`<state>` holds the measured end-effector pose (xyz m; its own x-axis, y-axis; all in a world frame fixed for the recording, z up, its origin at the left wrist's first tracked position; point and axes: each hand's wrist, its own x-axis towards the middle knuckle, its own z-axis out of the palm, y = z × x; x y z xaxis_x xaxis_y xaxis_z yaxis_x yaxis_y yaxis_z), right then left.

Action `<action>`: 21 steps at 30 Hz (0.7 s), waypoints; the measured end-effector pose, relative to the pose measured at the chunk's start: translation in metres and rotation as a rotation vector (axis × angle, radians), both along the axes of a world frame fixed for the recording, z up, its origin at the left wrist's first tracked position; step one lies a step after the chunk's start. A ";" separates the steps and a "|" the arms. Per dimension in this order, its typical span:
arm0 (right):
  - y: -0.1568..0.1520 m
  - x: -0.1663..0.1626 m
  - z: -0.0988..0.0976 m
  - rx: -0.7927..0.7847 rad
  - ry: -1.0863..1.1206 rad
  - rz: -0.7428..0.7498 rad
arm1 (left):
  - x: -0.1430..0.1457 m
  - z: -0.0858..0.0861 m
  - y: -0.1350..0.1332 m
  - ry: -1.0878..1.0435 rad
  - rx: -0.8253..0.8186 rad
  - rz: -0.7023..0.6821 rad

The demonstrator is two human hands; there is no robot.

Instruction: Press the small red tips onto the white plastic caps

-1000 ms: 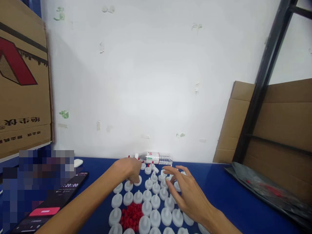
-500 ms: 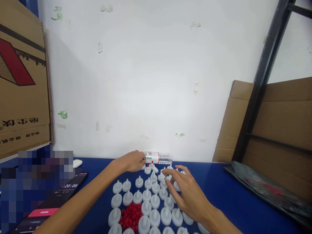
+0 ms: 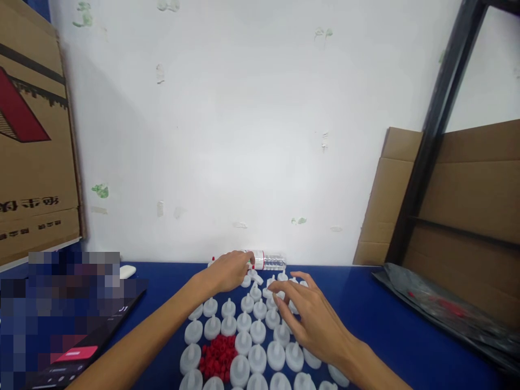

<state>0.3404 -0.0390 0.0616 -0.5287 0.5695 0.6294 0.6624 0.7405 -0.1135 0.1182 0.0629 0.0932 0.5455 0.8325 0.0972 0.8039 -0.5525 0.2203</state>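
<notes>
My left hand (image 3: pixel 233 272) reaches to the far part of the table, its fingers bent together beside a red-tipped white nozzle cap (image 3: pixel 254 275). What the fingertips hold, if anything, is hidden. My right hand (image 3: pixel 311 314) hovers over the white nozzle caps on the right, fingers curved and apart, thumb and index finger separated, nothing seen between them. Rows of white nozzle caps (image 3: pixel 257 357) stand with their spouts up in front of me. A pile of small red caps (image 3: pixel 219 357) lies among them. Behind my left hand, another red tip (image 3: pixel 213 259) shows.
A clear plastic bottle (image 3: pixel 274 262) lies on its side against the wall. At the left are a phone (image 3: pixel 81 352), a white object (image 3: pixel 127 272) and a cardboard box (image 3: pixel 38 146). A grey plastic bag (image 3: pixel 442 303) lies at the right, near cardboard (image 3: pixel 385 200) and a dark metal frame (image 3: pixel 430 130).
My left hand has moved right, toward the red-tipped nozzle cap by the bottle. A red tip has come into view behind it. My right hand stays nearly in place.
</notes>
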 end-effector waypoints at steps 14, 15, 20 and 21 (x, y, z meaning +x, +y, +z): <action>0.004 0.003 -0.003 0.006 0.044 -0.064 | 0.001 0.009 -0.006 0.060 0.010 -0.015; 0.004 0.003 -0.003 0.032 0.044 -0.076 | 0.003 0.017 -0.011 0.029 -0.010 -0.049; 0.003 0.006 -0.001 0.135 0.070 -0.143 | 0.019 0.051 -0.047 -0.126 -0.057 -0.259; 0.003 0.006 0.000 0.157 0.080 -0.143 | 0.022 0.053 -0.053 -0.132 -0.035 -0.266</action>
